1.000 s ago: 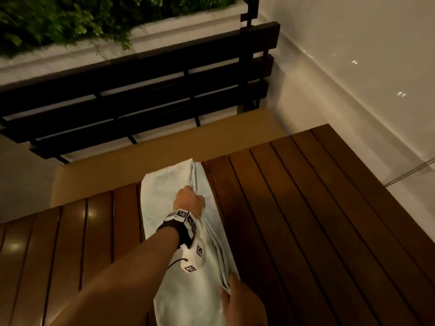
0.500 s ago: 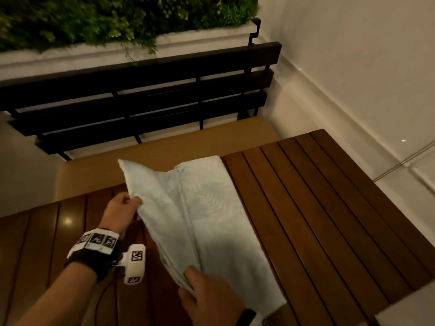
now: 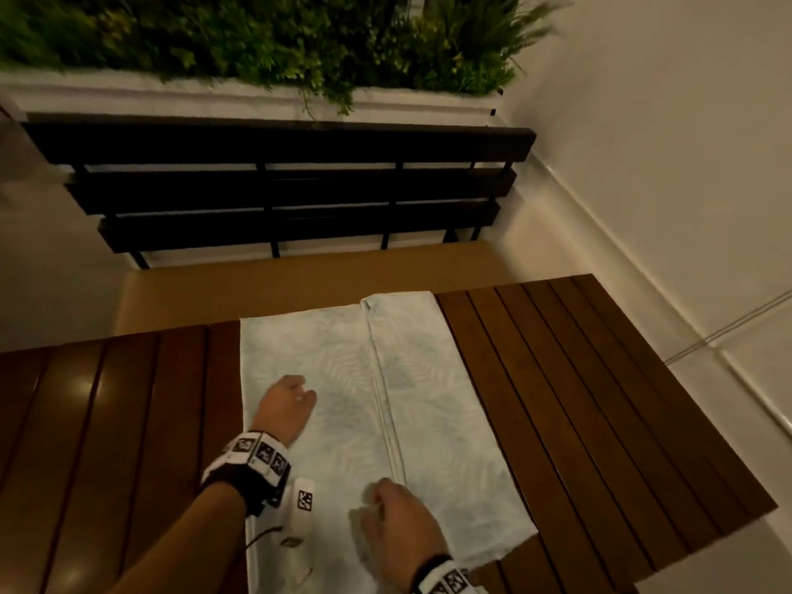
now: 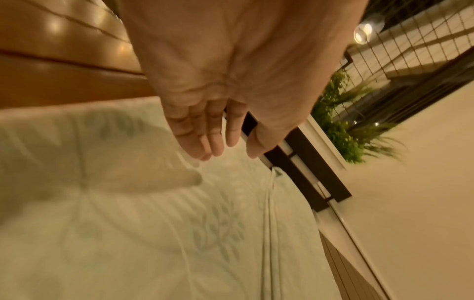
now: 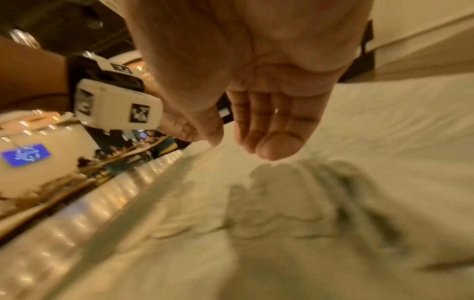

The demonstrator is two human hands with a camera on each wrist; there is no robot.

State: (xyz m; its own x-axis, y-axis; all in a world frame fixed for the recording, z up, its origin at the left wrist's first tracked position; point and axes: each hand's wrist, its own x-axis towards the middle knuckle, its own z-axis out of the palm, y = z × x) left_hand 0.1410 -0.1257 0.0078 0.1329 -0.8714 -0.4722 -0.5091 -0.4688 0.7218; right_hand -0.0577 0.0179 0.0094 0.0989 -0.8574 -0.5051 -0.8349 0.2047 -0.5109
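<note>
A pale cloth with a faint leaf print [image 3: 351,379] lies spread flat on the dark slatted wooden table [image 3: 578,400], a seam running down its middle. My left hand [image 3: 285,407] hovers over the cloth's left half, fingers loosely bent and holding nothing; in the left wrist view the left hand [image 4: 218,142] hangs just above the cloth [image 4: 179,233]. My right hand [image 3: 396,518] is over the near part of the cloth beside the seam, also empty. The right hand's fingers [image 5: 269,138] hang relaxed just above the cloth [image 5: 282,223].
A dark slatted bench back [image 3: 291,190] stands beyond the table, with a tan seat cushion [image 3: 300,280] under it. A white planter ledge with green plants [image 3: 278,40] runs behind. A pale wall [image 3: 664,143] rises on the right. The table's right edge drops to a light floor [image 3: 763,400].
The cloth's left layer, held up by both hands half a second ago, now lies unfolded flat on the table. Both hands have let go and hang above it.
</note>
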